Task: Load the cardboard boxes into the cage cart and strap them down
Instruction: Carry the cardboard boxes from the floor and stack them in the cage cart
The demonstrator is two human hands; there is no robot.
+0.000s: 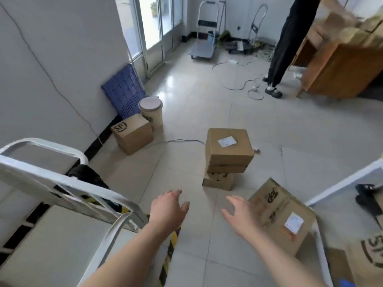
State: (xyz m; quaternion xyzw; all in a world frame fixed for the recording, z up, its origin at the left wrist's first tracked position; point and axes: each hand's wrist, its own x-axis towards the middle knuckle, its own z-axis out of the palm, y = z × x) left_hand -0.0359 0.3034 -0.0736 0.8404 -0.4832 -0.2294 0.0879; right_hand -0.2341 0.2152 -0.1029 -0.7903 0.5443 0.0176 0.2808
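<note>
A stack of cardboard boxes (228, 150) stands on the tiled floor ahead of me, a wide box with a white label on top and smaller ones under it. Another box marked SF (133, 136) sits by the left wall. A flat printed box (284, 216) lies at the lower right, tilted. My left hand (169, 210) and my right hand (241, 214) are stretched forward over the floor, fingers relaxed and spread, holding nothing. The white metal frame of the cage cart (68, 183) fills the lower left, with a black strap (87, 172) draped on it.
A blue plastic crate (124, 90) leans on the wall beside a round lidded bin (151, 112). A person in black (290, 38) stands at the back right near a wooden desk (342, 65). Cables (244, 85) trail across the floor. A platform trolley (204, 38) stands by the door.
</note>
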